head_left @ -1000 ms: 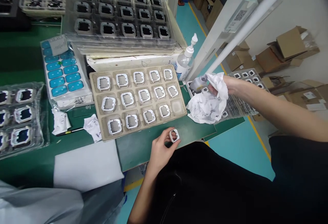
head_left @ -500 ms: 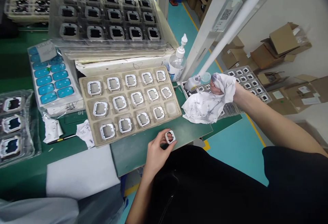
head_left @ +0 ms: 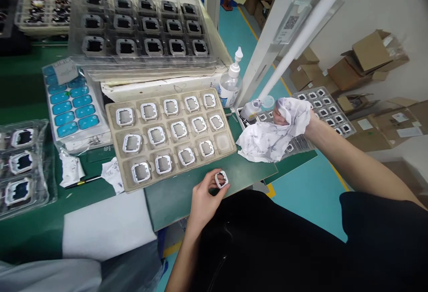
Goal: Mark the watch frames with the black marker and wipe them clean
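Between the thumb and fingers of my left hand (head_left: 206,198) is a small white square frame (head_left: 221,179) with a cut-out middle. It is held above the front edge of the green table. Off to the right, my right hand (head_left: 280,114) is closed on a crumpled white cloth (head_left: 264,138) with dark smudges, which hangs down over the table corner. A beige tray (head_left: 174,149) lies past my left hand, with similar white frames in its pockets. One pocket (head_left: 222,141) at its lower right has no frame.
A pump bottle (head_left: 230,84) stands behind the tray, near a white post. Clear trays of dark-centred frames (head_left: 147,62) are stacked at the back. A pack of blue pieces (head_left: 72,104) and a pen (head_left: 83,182) lie left. More framed parts fill a tray (head_left: 326,104) at right.
The view has shifted slightly, so the tabletop items sit a little further right. Both hands keep their grip; the cloth in the right hand has changed shape a little.
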`<action>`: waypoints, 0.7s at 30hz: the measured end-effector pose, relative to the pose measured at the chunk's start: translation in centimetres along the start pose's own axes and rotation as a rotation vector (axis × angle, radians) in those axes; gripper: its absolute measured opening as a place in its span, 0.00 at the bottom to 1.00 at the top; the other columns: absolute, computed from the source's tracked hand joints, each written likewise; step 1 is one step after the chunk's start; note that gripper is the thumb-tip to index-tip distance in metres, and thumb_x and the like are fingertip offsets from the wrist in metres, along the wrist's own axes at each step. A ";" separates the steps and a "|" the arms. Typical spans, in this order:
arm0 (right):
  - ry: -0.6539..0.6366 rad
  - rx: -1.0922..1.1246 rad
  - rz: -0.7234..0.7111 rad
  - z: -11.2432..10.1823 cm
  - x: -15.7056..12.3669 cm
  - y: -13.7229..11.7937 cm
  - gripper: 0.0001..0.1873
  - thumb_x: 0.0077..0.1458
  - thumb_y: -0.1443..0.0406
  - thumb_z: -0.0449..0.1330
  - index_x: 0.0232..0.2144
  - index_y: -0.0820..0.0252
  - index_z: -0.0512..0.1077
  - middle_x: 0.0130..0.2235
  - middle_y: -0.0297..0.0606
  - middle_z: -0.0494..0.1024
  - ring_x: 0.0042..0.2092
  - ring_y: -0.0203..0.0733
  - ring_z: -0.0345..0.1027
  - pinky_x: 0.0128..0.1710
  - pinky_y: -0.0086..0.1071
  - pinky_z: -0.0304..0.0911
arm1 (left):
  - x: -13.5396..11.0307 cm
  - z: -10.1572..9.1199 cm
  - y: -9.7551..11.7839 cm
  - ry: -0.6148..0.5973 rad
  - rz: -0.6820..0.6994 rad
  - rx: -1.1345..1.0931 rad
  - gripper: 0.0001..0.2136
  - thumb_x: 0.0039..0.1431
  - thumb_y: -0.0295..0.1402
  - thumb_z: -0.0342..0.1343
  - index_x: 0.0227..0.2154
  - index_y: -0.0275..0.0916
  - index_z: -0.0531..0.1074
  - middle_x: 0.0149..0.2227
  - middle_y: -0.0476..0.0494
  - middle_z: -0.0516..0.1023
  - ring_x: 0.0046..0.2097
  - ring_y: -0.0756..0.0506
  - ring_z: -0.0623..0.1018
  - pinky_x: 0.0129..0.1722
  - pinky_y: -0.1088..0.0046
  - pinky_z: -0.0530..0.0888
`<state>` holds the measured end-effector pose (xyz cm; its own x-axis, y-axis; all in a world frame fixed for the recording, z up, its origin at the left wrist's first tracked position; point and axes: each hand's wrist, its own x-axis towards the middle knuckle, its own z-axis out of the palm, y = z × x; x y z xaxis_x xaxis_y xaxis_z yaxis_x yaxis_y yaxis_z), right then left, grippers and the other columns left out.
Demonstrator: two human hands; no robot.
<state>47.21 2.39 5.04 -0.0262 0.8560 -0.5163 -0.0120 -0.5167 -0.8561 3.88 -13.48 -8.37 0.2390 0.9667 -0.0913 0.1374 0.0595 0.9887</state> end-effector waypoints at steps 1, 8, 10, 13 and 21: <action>0.040 -0.008 0.008 -0.1 0.3 0.4 0.21 0.82 0.49 0.68 0.48 0.63 0.79 0.40 0.32 0.80 0.35 0.31 0.73 0.35 0.27 0.74 | 0.0 0.0 0.0 0.001 0.000 -0.004 0.19 0.68 0.38 0.76 0.60 0.47 0.85 0.45 0.47 0.94 0.46 0.41 0.95 0.49 0.67 0.93; 0.171 -0.030 -0.092 0.7 0.1 2.2 0.19 0.84 0.52 0.65 0.54 0.65 0.80 0.48 0.37 0.83 0.43 0.36 0.80 0.44 0.32 0.80 | 0.0 0.0 0.1 0.007 0.008 -0.004 0.19 0.68 0.38 0.75 0.61 0.47 0.86 0.45 0.47 0.94 0.46 0.41 0.95 0.49 0.66 0.94; 0.155 -0.029 -0.144 1.3 -0.5 2.3 0.20 0.86 0.52 0.61 0.51 0.65 0.80 0.44 0.35 0.82 0.39 0.33 0.78 0.41 0.30 0.78 | 0.0 0.0 0.1 0.010 0.014 -0.011 0.19 0.68 0.38 0.76 0.60 0.46 0.86 0.45 0.46 0.94 0.46 0.41 0.95 0.49 0.66 0.94; 0.135 -0.025 -0.231 2.3 -1.3 2.1 0.25 0.86 0.51 0.61 0.39 0.63 0.76 0.33 0.27 0.74 0.30 0.28 0.69 0.34 0.25 0.70 | 0.0 0.0 0.2 0.011 0.016 -0.013 0.19 0.68 0.37 0.76 0.60 0.47 0.86 0.45 0.47 0.94 0.45 0.42 0.95 0.49 0.67 0.94; 0.009 0.031 -0.408 5.1 -2.2 1.9 0.27 0.70 0.49 0.70 0.25 0.52 0.65 0.19 0.24 0.67 0.24 0.30 0.59 0.32 0.38 0.53 | 0.0 0.0 0.4 0.017 0.006 -0.007 0.19 0.68 0.38 0.76 0.59 0.46 0.86 0.44 0.46 0.94 0.44 0.42 0.95 0.48 0.66 0.94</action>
<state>42.14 -0.53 4.65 -0.0038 0.9909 -0.1349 -0.0501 -0.1349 -0.9896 3.95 -13.48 -8.01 0.2230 0.9712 -0.0835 0.1288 0.0556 0.9901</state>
